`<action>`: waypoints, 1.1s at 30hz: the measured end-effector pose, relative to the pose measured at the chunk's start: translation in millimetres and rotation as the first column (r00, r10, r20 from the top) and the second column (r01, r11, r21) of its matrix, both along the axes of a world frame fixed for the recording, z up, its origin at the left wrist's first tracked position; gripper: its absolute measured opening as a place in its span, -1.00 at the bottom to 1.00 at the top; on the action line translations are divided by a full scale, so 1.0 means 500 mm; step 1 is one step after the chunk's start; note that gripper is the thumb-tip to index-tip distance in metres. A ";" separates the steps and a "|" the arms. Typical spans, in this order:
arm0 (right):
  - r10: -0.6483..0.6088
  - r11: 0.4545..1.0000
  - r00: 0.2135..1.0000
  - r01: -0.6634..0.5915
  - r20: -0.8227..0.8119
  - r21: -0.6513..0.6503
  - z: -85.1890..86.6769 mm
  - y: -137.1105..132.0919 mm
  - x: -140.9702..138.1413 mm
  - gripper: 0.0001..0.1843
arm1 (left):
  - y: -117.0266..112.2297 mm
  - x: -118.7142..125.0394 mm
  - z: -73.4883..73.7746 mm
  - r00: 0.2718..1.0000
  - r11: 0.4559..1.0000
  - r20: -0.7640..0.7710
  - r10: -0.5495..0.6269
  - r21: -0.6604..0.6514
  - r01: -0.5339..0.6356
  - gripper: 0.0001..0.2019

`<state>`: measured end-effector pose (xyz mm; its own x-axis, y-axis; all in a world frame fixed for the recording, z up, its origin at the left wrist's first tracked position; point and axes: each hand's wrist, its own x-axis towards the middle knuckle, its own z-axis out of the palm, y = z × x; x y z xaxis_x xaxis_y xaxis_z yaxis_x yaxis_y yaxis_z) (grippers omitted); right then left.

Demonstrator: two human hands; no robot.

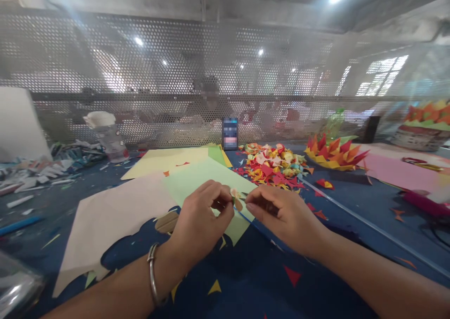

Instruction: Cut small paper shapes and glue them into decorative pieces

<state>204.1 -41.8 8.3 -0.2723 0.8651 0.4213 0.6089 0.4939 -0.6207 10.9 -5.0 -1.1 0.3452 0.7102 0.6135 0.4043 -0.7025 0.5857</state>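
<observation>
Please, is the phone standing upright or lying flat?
Upright: the phone stands on its short edge in front of the mesh, its screen facing the camera.

No legible text, phone screen [230, 133] pixelated, its writing unreadable

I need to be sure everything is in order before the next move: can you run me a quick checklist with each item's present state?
1. Left hand has hold of the small paper piece: ok, pinched between its fingertips.
2. Right hand gripping too: cannot tell; its fingertips are beside the piece, but the contact is too small to make out.
3. Near tabletop free of scraps: not ok, a yellow scrap and a red scrap lie there.
4. Coloured paper heap contained: not ok, loose bits lie around it.
5. Phone upright: ok, standing beyond the hands.
</observation>
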 end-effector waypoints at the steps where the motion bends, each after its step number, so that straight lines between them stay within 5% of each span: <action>1: 0.002 1.000 1.000 -0.002 0.005 -0.003 0.000 0.000 -0.001 -0.88 | 0.000 0.000 0.000 1.000 1.000 -0.004 0.004 0.007 -0.004 -0.85; 13: 0.002 0.993 0.993 -0.016 0.118 0.114 0.003 -0.001 -0.006 -0.89 | -0.011 0.006 -0.001 0.998 0.999 -0.059 -0.012 0.042 0.015 -0.91; 22: -0.189 0.981 0.949 0.170 0.251 0.096 0.040 0.046 0.070 -0.82 | -0.016 -0.009 0.008 1.000 0.996 -0.017 0.025 0.087 -0.023 -0.98; 25: -0.355 0.931 0.883 0.303 0.306 0.205 0.073 0.100 0.126 -0.77 | -0.011 -0.010 0.006 0.999 0.997 -0.012 0.047 0.070 -0.046 -0.95; 28: -0.568 0.821 0.755 0.489 0.329 0.294 0.094 0.171 0.181 -0.77 | -0.007 -0.010 0.001 0.993 0.999 -0.107 0.047 0.022 -0.045 -0.92; 33: -0.649 0.761 0.677 0.592 0.349 0.267 0.081 0.245 0.237 -0.80 | 0.002 -0.017 -0.009 0.910 0.995 -0.415 -0.013 -0.092 -0.028 -0.85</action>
